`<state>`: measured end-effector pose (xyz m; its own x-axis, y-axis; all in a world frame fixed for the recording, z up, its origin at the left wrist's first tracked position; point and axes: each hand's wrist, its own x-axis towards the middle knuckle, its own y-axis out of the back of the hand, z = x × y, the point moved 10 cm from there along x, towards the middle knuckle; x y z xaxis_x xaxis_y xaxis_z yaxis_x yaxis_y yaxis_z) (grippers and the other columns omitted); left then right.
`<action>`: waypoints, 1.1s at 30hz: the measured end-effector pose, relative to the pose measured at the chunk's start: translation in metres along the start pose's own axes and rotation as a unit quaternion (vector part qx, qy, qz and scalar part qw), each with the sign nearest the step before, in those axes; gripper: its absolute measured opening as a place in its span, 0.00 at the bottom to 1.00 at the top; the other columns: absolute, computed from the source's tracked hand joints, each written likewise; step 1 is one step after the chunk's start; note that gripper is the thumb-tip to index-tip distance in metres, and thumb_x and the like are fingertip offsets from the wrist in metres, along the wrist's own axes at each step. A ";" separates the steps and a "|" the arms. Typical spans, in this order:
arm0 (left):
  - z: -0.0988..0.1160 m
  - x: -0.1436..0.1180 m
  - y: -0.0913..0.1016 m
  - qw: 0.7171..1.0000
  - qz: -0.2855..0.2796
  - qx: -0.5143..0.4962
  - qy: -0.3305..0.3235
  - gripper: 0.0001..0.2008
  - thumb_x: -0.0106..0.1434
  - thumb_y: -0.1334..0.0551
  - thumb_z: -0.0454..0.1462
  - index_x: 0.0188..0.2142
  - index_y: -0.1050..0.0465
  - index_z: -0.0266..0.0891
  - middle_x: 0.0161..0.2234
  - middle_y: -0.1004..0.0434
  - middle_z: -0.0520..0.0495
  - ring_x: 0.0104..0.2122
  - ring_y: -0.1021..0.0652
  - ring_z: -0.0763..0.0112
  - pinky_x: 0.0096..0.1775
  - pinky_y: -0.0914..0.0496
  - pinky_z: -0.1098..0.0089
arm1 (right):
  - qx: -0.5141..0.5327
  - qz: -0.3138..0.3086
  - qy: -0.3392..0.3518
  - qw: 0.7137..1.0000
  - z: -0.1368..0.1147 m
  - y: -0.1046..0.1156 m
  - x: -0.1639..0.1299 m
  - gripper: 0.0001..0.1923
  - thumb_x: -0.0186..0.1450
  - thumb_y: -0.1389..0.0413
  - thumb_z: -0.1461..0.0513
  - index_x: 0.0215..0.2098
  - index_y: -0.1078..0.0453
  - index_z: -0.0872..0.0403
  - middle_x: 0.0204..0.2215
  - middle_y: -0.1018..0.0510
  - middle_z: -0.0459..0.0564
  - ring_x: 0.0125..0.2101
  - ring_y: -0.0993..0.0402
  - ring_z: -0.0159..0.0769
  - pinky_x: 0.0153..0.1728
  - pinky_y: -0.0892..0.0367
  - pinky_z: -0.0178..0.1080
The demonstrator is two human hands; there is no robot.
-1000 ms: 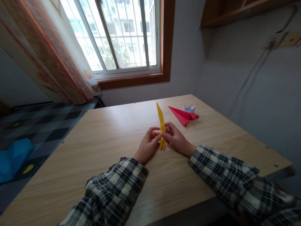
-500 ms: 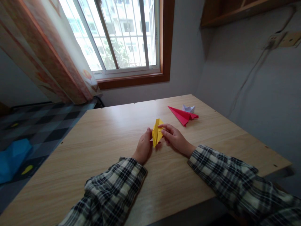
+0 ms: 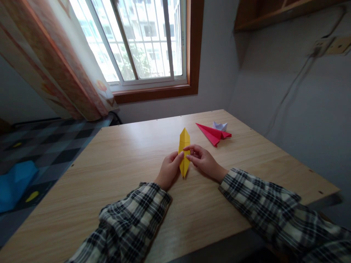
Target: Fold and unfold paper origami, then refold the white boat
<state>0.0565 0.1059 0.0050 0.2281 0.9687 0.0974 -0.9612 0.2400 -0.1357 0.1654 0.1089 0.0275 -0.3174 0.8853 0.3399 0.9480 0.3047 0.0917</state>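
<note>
A folded piece of yellow paper (image 3: 184, 140), long and narrow with pointed ends and a crease down its middle, is held between my two hands over the table. My left hand (image 3: 169, 168) grips its left edge, the thumb lying on the front face and the other fingers mostly hidden behind. On the opposite edge my right hand (image 3: 204, 160) pinches the paper between thumb and fingertips. Beyond my right hand lie a red paper plane (image 3: 215, 134) and, just behind it, a small white paper boat (image 3: 220, 126).
The wooden table (image 3: 131, 157) reaches to the wall under a barred window (image 3: 148, 44). At the left, a bed (image 3: 60, 146) with a checked cover carries a blue folded-paper item (image 3: 16, 184). A cable (image 3: 290, 87) hangs down the right wall from a socket.
The yellow paper has turned and now shows its full length, upright and facing me. My left thumb has moved onto its front. My right hand has barely shifted.
</note>
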 end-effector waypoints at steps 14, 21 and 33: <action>-0.003 -0.001 0.003 1.000 0.016 0.003 -0.006 0.18 0.60 0.37 0.47 0.38 0.23 0.32 0.33 0.23 0.44 0.29 0.27 0.70 0.33 0.33 0.69 | 0.057 0.016 -0.030 0.998 0.012 0.004 0.001 0.34 0.61 0.41 0.59 0.63 0.47 0.48 0.29 0.34 0.40 0.22 0.39 0.26 0.21 0.42 0.32; -0.002 0.001 0.002 1.000 0.006 0.009 -0.006 0.18 0.60 0.36 0.46 0.39 0.22 0.32 0.35 0.21 0.42 0.33 0.25 0.66 0.36 0.32 0.67 | 0.052 0.014 -0.023 0.998 0.015 0.004 0.002 0.31 0.62 0.41 0.58 0.61 0.44 0.49 0.28 0.34 0.40 0.22 0.38 0.26 0.21 0.42 0.32; -0.002 -0.001 -0.002 1.000 -0.011 0.008 -0.001 0.18 0.60 0.36 0.46 0.42 0.22 0.32 0.38 0.20 0.41 0.37 0.24 0.63 0.42 0.32 0.65 | 0.047 0.016 -0.008 0.999 0.010 0.004 0.002 0.22 0.63 0.42 0.57 0.54 0.35 0.51 0.30 0.31 0.43 0.27 0.35 0.29 0.29 0.35 0.35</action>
<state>0.0586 0.1047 0.0033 0.2490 0.9632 0.1014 -0.9582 0.2602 -0.1186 0.1684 0.1157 0.0195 -0.2881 0.9005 0.3258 0.9517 0.3070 -0.0069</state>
